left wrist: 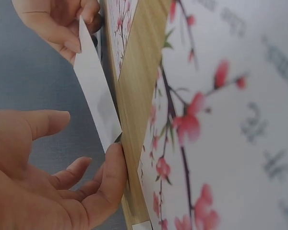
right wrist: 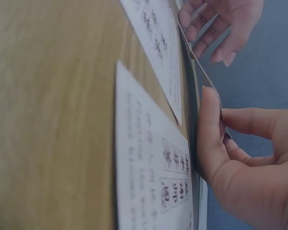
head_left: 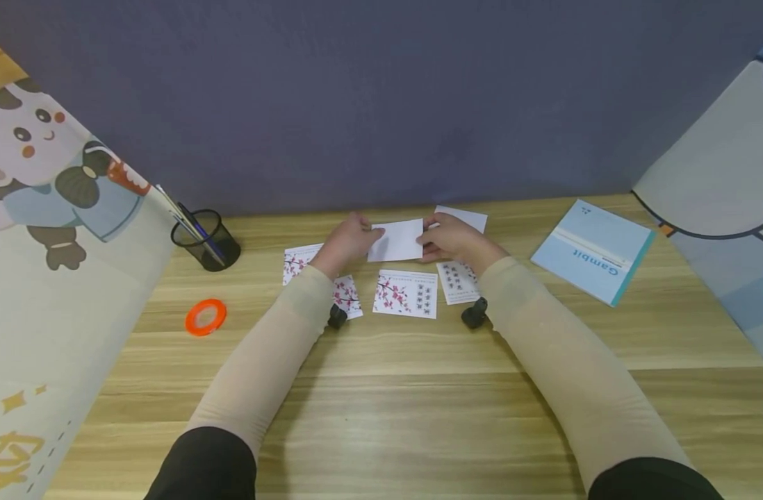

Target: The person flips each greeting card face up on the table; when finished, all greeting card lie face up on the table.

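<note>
A card with its plain white side toward the head camera is raised above the table's far part. My right hand pinches its right end between thumb and fingers, plain in the right wrist view. At the other end, my left hand touches the card's edge with its fingers, while the thumb stands apart from it. Below lies a card with pink blossoms and dark characters. Similar cards lie partly under the left forearm, and another lies beside the right wrist.
Behind my right hand lies a whitish card. A black mesh pen holder with pens and an orange ring are at left. A light blue "Gambit" booklet lies at right. A dark partition rises along the table's back edge.
</note>
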Demonstrator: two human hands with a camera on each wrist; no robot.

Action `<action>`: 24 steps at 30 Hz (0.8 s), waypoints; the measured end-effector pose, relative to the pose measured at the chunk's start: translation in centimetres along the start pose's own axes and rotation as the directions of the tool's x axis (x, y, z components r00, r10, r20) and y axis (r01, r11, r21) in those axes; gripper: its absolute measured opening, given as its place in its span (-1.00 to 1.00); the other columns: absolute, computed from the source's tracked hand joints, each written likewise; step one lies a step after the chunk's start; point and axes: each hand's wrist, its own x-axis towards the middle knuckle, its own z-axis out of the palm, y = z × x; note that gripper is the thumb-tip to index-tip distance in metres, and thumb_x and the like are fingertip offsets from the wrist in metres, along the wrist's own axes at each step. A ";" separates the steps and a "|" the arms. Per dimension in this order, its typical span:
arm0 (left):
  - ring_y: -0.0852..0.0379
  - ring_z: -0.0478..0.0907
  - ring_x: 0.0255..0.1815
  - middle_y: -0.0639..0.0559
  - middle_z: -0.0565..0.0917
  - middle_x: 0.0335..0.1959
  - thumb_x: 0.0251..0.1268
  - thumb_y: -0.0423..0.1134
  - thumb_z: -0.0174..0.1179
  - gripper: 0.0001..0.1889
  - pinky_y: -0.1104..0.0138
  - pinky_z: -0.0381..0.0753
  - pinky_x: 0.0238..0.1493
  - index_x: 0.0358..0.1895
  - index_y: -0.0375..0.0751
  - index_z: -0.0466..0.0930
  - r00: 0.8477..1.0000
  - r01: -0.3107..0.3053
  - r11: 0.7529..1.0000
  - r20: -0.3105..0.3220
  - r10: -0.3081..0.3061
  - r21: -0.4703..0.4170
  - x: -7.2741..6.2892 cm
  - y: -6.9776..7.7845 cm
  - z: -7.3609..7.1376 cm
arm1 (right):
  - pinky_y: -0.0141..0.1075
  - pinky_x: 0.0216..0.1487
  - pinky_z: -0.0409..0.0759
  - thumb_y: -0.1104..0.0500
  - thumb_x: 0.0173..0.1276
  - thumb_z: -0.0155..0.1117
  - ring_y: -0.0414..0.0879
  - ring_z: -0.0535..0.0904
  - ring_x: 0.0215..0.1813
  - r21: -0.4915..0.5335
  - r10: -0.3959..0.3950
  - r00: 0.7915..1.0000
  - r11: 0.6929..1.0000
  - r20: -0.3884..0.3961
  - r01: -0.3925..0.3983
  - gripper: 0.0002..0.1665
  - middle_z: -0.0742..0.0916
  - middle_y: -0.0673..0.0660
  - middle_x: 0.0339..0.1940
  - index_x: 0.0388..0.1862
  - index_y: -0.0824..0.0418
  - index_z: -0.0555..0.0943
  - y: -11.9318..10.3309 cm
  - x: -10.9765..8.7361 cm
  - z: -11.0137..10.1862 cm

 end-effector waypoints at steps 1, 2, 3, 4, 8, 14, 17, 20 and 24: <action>-0.03 0.53 0.18 -0.11 0.56 0.32 0.62 0.16 0.13 -0.39 0.03 0.61 0.37 0.47 -0.16 0.29 1.000 0.001 1.000 0.000 -0.001 -0.001 0.0 0.0 0.0 | -0.20 0.20 0.82 0.39 0.63 0.11 -0.02 0.59 -0.06 0.019 0.000 1.000 1.000 0.002 0.000 -0.36 0.51 0.23 0.06 0.58 0.29 0.18 0.0 0.0 0.0; -0.03 0.53 0.14 -0.11 0.58 0.30 0.62 0.14 0.14 -0.39 0.04 0.62 0.33 0.47 -0.16 0.29 1.000 0.001 1.000 0.002 -0.001 -0.004 0.1 0.0 0.0 | -0.19 0.20 0.81 0.39 0.62 0.10 -0.01 0.58 -0.07 0.036 0.002 1.000 0.999 0.004 -0.002 -0.38 0.51 0.22 0.06 0.57 0.29 0.19 0.0 -0.1 0.0; -0.01 0.53 0.11 -0.10 0.58 0.28 0.62 0.13 0.14 -0.39 0.06 0.62 0.29 0.48 -0.16 0.29 1.000 0.003 1.000 0.003 -0.003 -0.007 0.1 -0.1 0.0 | -0.19 0.20 0.81 0.39 0.62 0.10 -0.01 0.58 -0.08 0.048 0.003 1.000 0.999 0.006 -0.003 -0.39 0.50 0.22 0.05 0.56 0.28 0.20 0.0 -0.1 0.0; 0.00 0.53 0.09 -0.10 0.59 0.27 0.62 0.12 0.15 -0.39 0.08 0.63 0.26 0.49 -0.16 0.28 1.000 0.004 1.000 0.006 -0.004 -0.015 0.2 -0.1 0.0 | -0.19 0.20 0.81 0.39 0.62 0.11 -0.02 0.57 -0.08 0.062 0.005 1.000 0.998 0.008 -0.006 -0.40 0.50 0.22 0.04 0.54 0.27 0.20 0.0 -0.1 -0.1; -0.01 0.60 0.10 -0.12 0.61 0.31 0.63 0.06 0.17 -0.37 0.09 0.65 0.26 0.55 -0.16 0.26 1.000 0.004 0.999 0.019 -0.004 -0.043 0.3 -0.3 -0.1 | -0.22 0.15 0.82 0.38 0.62 0.12 -0.02 0.57 -0.09 0.093 0.022 1.000 0.995 0.011 -0.023 -0.41 0.49 0.20 0.05 0.53 0.23 0.22 0.1 -0.1 -0.3; -0.05 0.68 0.13 -0.16 0.52 0.51 0.59 -0.05 0.23 -0.35 0.10 0.68 0.34 0.59 -0.18 0.26 1.000 -0.001 0.998 0.026 0.003 -0.067 0.4 -0.5 -0.1 | -0.22 0.16 0.82 0.38 0.63 0.11 -0.01 0.56 -0.04 0.143 0.033 0.999 0.989 0.031 -0.037 -0.37 0.47 0.19 0.09 0.57 0.19 0.19 0.2 0.0 -0.6; -0.01 0.67 0.02 -0.17 0.53 0.49 0.58 -0.12 0.24 -0.35 0.14 0.72 0.25 0.60 -0.20 0.26 0.999 -0.003 0.996 0.031 0.006 -0.085 0.4 -0.5 -0.1 | -0.22 0.15 0.82 0.38 0.64 0.10 -0.01 0.55 -0.05 0.146 0.027 0.999 0.989 0.037 -0.032 -0.37 0.47 0.19 0.07 0.58 0.20 0.18 0.3 0.0 -0.6; 0.02 0.65 -0.04 -0.19 0.54 0.46 0.57 -0.17 0.25 -0.33 0.17 0.74 0.20 0.62 -0.22 0.25 0.999 -0.007 0.996 0.035 0.010 -0.094 0.4 -0.5 -0.1 | -0.23 0.11 0.83 0.39 0.63 0.10 -0.01 0.56 -0.06 0.143 0.019 0.999 0.989 0.037 -0.024 -0.37 0.47 0.19 0.06 0.58 0.21 0.19 0.3 0.0 -0.6; -0.02 0.68 0.03 -0.22 0.52 0.50 0.55 -0.20 0.26 -0.29 0.19 0.76 0.21 0.65 -0.25 0.23 0.999 -0.007 0.995 0.044 0.012 -0.098 0.3 -0.6 -0.1 | -0.23 0.10 0.84 0.41 0.61 0.11 -0.02 0.57 -0.10 0.134 0.009 0.999 0.991 0.035 -0.014 -0.39 0.49 0.20 0.05 0.54 0.23 0.22 0.4 0.0 -0.6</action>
